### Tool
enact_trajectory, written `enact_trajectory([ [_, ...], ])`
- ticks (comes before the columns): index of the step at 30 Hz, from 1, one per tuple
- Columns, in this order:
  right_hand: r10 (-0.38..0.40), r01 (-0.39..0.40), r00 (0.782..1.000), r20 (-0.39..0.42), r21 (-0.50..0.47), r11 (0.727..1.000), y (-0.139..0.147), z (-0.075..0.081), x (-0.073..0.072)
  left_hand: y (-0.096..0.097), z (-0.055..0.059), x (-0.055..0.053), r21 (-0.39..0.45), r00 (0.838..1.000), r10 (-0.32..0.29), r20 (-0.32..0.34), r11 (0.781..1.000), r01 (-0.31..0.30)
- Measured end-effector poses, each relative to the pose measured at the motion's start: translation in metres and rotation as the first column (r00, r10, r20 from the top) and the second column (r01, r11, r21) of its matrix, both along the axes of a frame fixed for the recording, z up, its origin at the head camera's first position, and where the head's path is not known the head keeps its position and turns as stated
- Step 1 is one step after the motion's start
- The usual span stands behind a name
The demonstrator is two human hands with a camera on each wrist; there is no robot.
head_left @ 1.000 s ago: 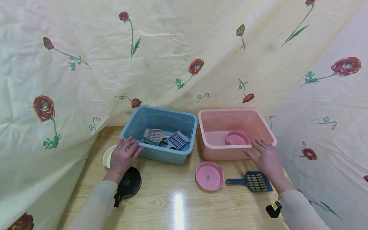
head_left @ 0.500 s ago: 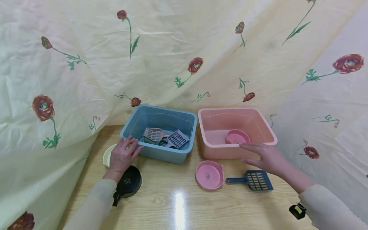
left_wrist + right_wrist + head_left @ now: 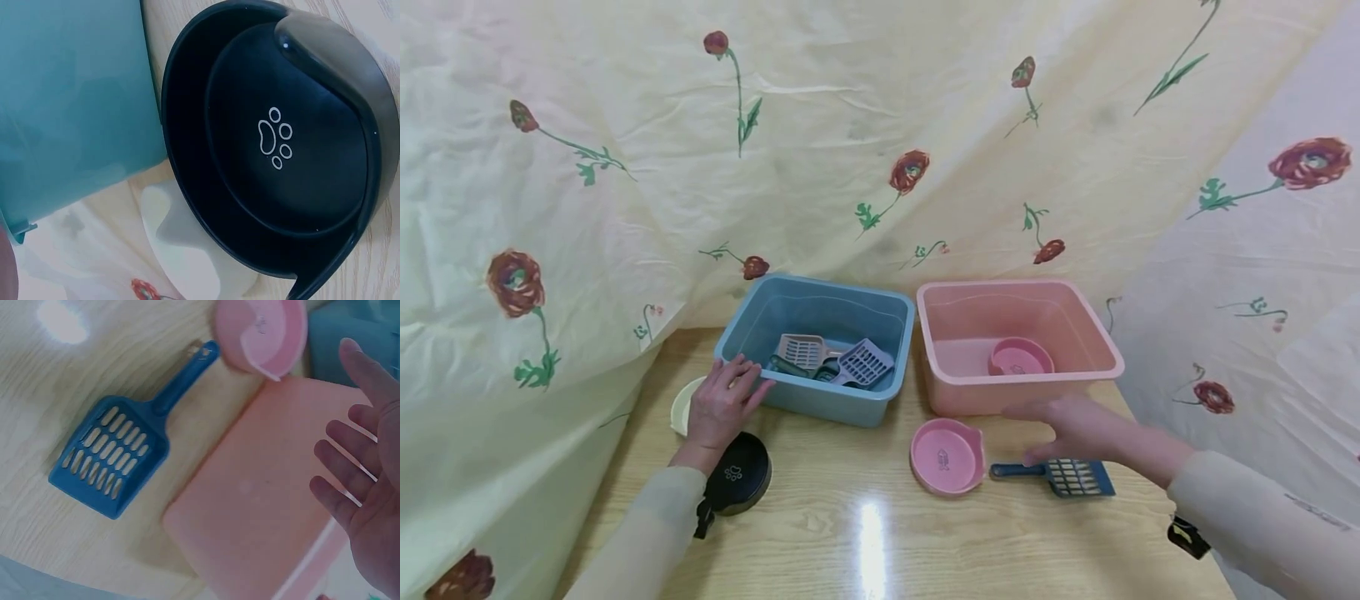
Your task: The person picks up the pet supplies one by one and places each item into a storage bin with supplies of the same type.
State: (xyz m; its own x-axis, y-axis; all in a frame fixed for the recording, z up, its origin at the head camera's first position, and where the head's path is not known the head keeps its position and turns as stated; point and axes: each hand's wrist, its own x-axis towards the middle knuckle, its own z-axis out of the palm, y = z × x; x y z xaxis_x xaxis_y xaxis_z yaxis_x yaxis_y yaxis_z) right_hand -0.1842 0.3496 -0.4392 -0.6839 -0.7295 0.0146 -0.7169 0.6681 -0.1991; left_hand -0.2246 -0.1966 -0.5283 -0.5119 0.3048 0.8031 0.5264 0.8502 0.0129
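Observation:
My left hand [image 3: 718, 408] rests with relaxed fingers at the front left rim of a blue plastic bin [image 3: 831, 410]. Inside that bin lie a beige slotted litter scoop [image 3: 800, 353], a lavender one [image 3: 865, 364] and a dark green piece [image 3: 788, 367]. My right hand [image 3: 1078, 427] hovers with extended fingers and thumb apart, before a pink bin [image 3: 962, 398]. It holds nothing. Below it on the table lies a dark blue litter scoop [image 3: 112, 450], its handle toward a pink cat-eared bowl [image 3: 942, 458]. A second pink bowl [image 3: 1021, 358] sits inside the pink bin.
Beneath my left wrist stands a black bowl [image 3: 294, 125] with a paw print, and a cream bowl [image 3: 187, 250] is partly hidden beside it. A flower-printed cloth [image 3: 820, 183] hangs behind both bins. The wooden table [image 3: 805, 542] has a bright glare streak.
My right hand has come off the pink bin's front rim, swung right, then moved down and toward me over the blue scoop. My left hand stays at the blue bin.

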Motion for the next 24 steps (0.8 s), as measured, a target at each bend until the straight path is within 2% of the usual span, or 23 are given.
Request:
enact_trajectory([
  [5, 0.033, -0.034, 0.999, 0.005, 0.067, 0.997, 0.001, -0.020, -0.007, 0.000, 0.001, 0.000, -0.007, 1.000, -0.019, -0.021, 1.000, 0.019],
  [7, 0.031, -0.035, 0.999, 0.040, 0.102, 0.994, 0.000, -0.026, -0.008, 0.000, 0.002, 0.000, -0.008, 0.999, -0.023, -0.028, 1.000, 0.023],
  [12, -0.033, 0.007, 0.988, 0.149, 0.175, 0.984, 0.002, -0.045, -0.009, -0.001, 0.002, 0.000, -0.014, 1.000, -0.011, -0.012, 1.000, 0.011],
  [14, -0.046, 0.013, 0.984, 0.171, 0.187, 0.982, 0.004, -0.054, -0.009, 0.000, 0.002, 0.000, -0.013, 1.000, -0.008, -0.010, 1.000, 0.008],
  [18, -0.004, -0.026, 0.986, 0.167, 0.178, 0.984, 0.009, -0.070, -0.007, 0.000, 0.003, 0.000, -0.011, 1.000, -0.007, -0.012, 1.000, 0.006],
  [24, 0.036, -0.066, 0.980, 0.194, 0.148, 0.987, 0.017, -0.086, -0.004, 0.000, 0.001, 0.000, -0.017, 1.000, -0.010, 0.003, 1.000, 0.010],
])
